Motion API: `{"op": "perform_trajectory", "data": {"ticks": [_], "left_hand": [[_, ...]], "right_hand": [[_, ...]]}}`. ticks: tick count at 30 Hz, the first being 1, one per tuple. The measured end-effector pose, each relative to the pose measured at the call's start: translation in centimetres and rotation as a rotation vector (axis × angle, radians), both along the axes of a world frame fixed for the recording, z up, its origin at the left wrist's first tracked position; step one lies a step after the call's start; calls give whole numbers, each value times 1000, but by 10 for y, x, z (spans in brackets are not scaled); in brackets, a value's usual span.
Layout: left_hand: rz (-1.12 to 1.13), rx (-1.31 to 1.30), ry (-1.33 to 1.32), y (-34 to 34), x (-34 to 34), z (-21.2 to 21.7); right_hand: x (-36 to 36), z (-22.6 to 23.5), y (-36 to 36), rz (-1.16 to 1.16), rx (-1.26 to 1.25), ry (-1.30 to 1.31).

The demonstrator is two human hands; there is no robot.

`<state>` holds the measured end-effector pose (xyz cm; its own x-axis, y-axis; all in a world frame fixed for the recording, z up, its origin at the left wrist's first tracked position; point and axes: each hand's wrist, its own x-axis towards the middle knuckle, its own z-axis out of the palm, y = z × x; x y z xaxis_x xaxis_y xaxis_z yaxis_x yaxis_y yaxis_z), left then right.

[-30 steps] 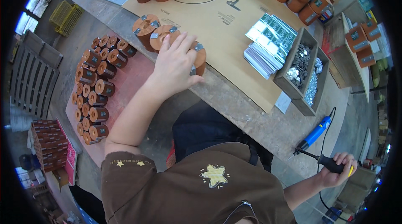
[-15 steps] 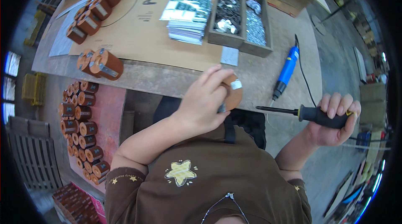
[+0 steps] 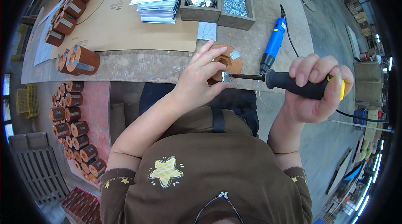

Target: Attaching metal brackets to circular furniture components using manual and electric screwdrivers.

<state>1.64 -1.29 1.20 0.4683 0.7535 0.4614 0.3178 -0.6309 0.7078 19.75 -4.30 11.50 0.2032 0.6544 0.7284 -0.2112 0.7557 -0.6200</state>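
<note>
Gripping a brown cylinder (image 3: 237,65), the left hand (image 3: 190,79) meets a screwdriver (image 3: 289,83), clasped in the right hand (image 3: 316,88), its tip at a silver clip (image 3: 226,77). This piece looks unfinished; two cylinders (image 3: 86,61) sit left of the left hand, their stage unclear.

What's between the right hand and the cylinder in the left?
In the head view, the screwdriver, gripped by the right hand and pointing at the cylinder.
</note>
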Motion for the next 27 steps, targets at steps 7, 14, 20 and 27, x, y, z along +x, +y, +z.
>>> {"op": "perform_trajectory", "data": {"ticks": [7, 14, 20, 27], "left_hand": [[-6, 0, -8, 0, 0, 2], [-23, 6, -24, 0, 0, 1], [-21, 6, -32, -2, 0, 1], [-33, -12, -46, 3, -2, 0]], "right_hand": [[-4, -5, 9, 62, -36, -45], [-3, -2, 11, 81, -33, -21], [-5, -1, 12, 135, -24, -48], [-9, 29, 19, 183, -186, -486]]}}
